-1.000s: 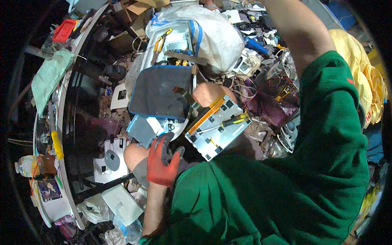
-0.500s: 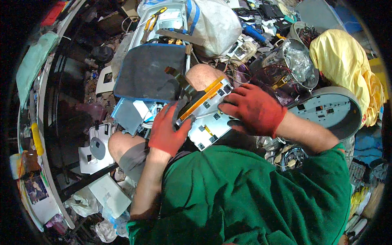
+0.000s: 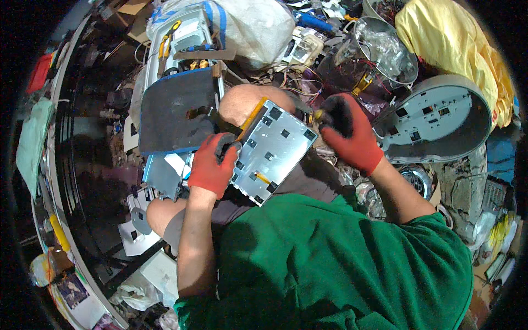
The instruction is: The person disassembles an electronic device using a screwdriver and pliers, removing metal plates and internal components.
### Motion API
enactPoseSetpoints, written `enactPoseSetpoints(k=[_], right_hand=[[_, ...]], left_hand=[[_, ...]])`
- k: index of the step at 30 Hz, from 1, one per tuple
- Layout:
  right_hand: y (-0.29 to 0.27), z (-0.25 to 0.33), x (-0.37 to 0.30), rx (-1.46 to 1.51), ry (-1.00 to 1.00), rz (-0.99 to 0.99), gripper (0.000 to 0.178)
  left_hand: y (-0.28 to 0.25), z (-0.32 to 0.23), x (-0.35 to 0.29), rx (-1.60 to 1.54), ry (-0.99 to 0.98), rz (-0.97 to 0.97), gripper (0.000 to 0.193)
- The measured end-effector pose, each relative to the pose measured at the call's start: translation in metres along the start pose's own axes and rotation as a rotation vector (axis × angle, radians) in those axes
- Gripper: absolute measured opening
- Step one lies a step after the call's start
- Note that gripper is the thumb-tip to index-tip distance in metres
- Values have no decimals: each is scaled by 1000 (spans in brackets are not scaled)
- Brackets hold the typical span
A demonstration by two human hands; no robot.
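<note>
A thin metal-backed display panel, silver with dark square patches, lies tilted over my lap. An orange-yellow flex strip runs along its upper left edge, and a brown flex cable sticks out beyond it. My left hand, in a red glove with dark fingers, is closed on the panel's left edge. Away from the panel's right corner, my right hand is raised in the same kind of glove. Its fingers are curled together around something small with a yellowish tip, too hidden to name.
A dark mat lies left of my knee, with yellow-handled pliers in a grey tray beyond. At right stand a grey plastic housing, a bucket of clear plastic and a yellow sack. A large white sack is ahead.
My right hand has come off the panel and moved up and right. The panel has turned so its silver back shows flatter and whole. My left hand keeps its hold. The view has shifted.
</note>
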State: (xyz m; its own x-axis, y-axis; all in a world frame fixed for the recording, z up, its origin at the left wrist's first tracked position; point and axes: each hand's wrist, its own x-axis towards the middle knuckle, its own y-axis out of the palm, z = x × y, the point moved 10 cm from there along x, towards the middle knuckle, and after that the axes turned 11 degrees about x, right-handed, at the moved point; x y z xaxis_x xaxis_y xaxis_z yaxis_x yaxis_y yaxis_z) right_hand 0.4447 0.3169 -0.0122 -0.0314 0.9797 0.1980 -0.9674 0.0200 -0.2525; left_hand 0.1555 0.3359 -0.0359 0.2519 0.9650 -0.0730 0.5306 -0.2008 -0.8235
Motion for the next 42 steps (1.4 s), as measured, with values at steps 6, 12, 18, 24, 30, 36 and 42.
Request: enactPoseSetpoints(k=[6, 12, 18, 24, 30, 36, 42], right_hand=[[33, -69, -35, 657, 651, 63, 28], [65, -67, -54, 1065, 791, 78, 21], [75, -60, -51, 1256, 723, 190, 27], [70, -49, -41, 1254, 657, 121, 21], [63, -47, -41, 1253, 675, 35, 24], [59, -48, -31, 1028, 566, 48, 24], [54, -44, -26, 885, 518, 28, 23]], left_hand=[[16, 20, -3, -233, -99, 94, 25], [-1, 27, -20, -370, -275, 27, 30], [-18, 21, -29, -444, -208, -97, 30], [-19, 19, -30, -521, -215, -103, 23], [-19, 20, -32, -516, -271, -107, 23], [-23, 23, -35, -521, -257, -136, 24], [-26, 20, -37, -524, -257, -112, 26]])
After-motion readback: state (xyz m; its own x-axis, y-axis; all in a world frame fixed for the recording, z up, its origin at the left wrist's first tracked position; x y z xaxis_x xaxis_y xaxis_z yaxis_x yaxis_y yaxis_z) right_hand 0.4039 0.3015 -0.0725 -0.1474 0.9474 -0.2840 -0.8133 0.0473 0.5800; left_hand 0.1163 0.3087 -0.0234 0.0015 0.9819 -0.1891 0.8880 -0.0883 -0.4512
